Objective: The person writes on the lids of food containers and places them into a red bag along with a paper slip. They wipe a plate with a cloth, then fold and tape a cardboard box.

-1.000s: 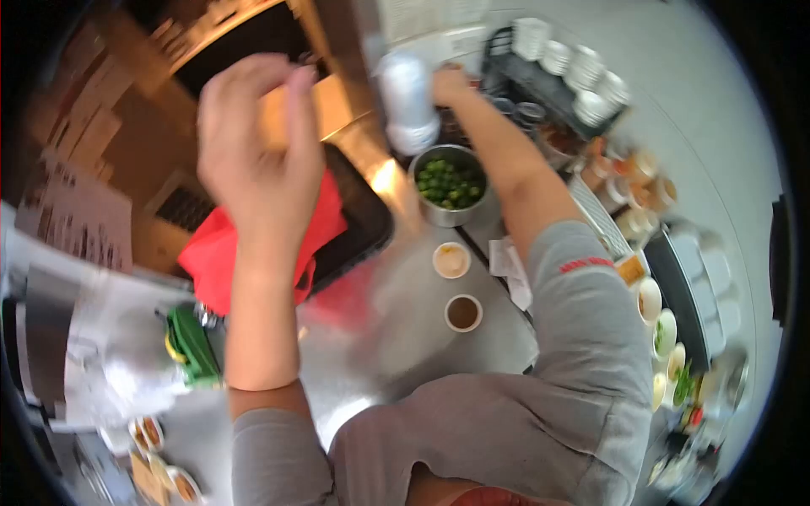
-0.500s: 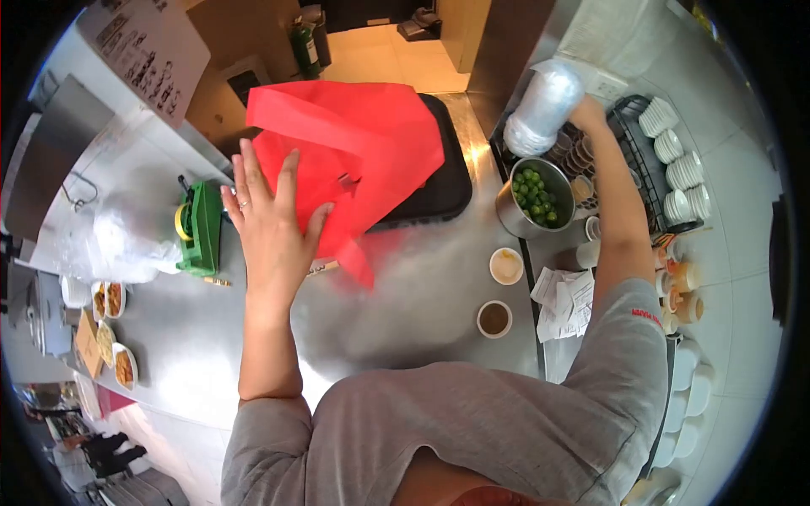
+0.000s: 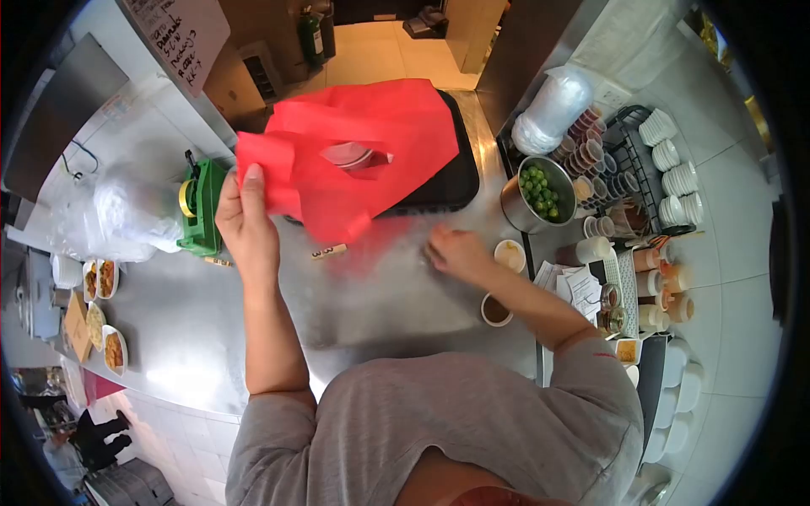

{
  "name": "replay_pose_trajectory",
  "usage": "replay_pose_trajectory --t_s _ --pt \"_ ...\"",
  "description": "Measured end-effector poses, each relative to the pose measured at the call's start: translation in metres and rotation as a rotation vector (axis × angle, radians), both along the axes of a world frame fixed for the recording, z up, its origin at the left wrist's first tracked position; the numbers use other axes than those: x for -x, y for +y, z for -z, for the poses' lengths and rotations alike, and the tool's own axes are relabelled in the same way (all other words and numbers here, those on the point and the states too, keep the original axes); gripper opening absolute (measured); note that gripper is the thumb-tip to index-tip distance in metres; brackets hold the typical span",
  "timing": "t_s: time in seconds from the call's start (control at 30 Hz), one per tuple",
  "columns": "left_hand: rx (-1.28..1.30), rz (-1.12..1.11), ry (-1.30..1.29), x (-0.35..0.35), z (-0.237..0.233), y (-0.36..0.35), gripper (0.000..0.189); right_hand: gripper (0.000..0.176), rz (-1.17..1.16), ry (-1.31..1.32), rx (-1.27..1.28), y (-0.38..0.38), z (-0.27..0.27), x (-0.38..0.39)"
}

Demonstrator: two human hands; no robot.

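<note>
A red fabric bag (image 3: 380, 118) lies over a black tray (image 3: 464, 181) at the back of the steel counter. My left hand (image 3: 245, 215) pinches the bag's left end, thumb on top. Through a slot in the bag a whitish, round-edged item shows in part. Over the counter, right of the bag's blurred lower edge, is my right hand (image 3: 460, 255) with curled fingers; what they hold, if anything, is hidden. Beside that hand stands a small cup with pale contents (image 3: 510, 255). A cup of brown sauce (image 3: 496, 310) sits below the right forearm, partly covered by it.
At right stand a steel pot (image 3: 512, 207) of small green citrus fruits, a plastic-wrapped stack (image 3: 553, 110), many small cups and paper slips (image 3: 582, 288). A green tape dispenser (image 3: 202, 211), plastic bags (image 3: 135, 215) and food bowls (image 3: 116, 352) are at left.
My left hand has gone from spread over the bag to gripping its left end. My right hand has come from the wrapped stack to the counter beside the bag.
</note>
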State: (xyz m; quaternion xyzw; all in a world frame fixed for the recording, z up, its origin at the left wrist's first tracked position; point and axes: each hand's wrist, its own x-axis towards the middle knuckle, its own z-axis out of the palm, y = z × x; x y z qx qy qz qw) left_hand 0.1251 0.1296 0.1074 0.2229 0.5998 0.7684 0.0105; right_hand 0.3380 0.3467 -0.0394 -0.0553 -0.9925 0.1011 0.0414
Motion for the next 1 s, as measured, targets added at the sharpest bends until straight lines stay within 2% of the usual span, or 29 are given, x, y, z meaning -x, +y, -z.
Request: replay_pose_trajectory --t_s 0.03,0.1,0.13,0.2,0.27,0.37,0.43,0.5,0.57,0.67,0.77,0.9,0.93,1.0 --pt "-0.094 0.037 -0.059 -0.005 -0.013 0.0 0.015 0.03 -0.04 0.006 0.027 -0.008 0.013 0.003" --pt "-0.282 0.111 -0.173 -0.015 -0.035 0.005 0.017 0.026 -0.129 0.222 -0.076 -0.01 -0.025 0.022" --pt "-0.265 0.118 -0.16 -0.02 -0.039 0.005 0.012 0.025 -0.171 0.325 -0.121 -0.013 -0.056 0.03" --pt "-0.265 0.239 -0.085 -0.012 -0.027 -0.001 0.01 0.021 -0.04 0.396 0.292 -0.031 -0.137 0.054" --pt "-0.303 0.327 -0.064 -0.009 -0.018 -0.003 0.009 0.023 -0.255 0.728 0.44 -0.043 -0.179 0.083" --pt "-0.411 0.396 -0.053 -0.011 -0.02 -0.001 0.006 0.02 -0.361 0.233 0.118 -0.006 -0.162 0.139" --pt "-0.466 0.446 -0.036 -0.005 -0.022 -0.005 0.005 0.019 0.014 -0.326 -0.098 0.019 -0.169 0.147" --pt "-0.518 0.473 -0.039 0.0 -0.019 -0.007 0.004 0.029 0.095 -0.459 -0.234 0.071 -0.14 0.155" --pt "-0.566 0.477 -0.065 0.001 -0.013 -0.008 0.004 0.051 0.301 -0.158 -0.117 0.1 -0.131 0.147" --pt "-0.585 0.484 -0.087 -0.004 -0.01 -0.005 0.006 0.07 0.43 -0.427 -0.111 0.086 -0.162 0.136" --pt "-0.56 0.469 -0.099 -0.008 -0.005 -0.005 0.009 0.077 0.301 -0.345 -0.167 0.082 -0.145 0.133" --pt "-0.522 0.432 -0.101 -0.005 0.001 -0.007 0.012 0.068 0.212 -0.404 -0.246 0.091 -0.119 0.132" --pt "-0.515 0.43 -0.101 -0.005 0.0 -0.008 0.012 0.063 0.223 -0.418 -0.22 0.09 -0.12 0.131" --pt "-0.505 0.428 -0.11 -0.005 -0.002 -0.009 0.013 0.064 0.216 -0.395 -0.177 0.088 -0.123 0.126"
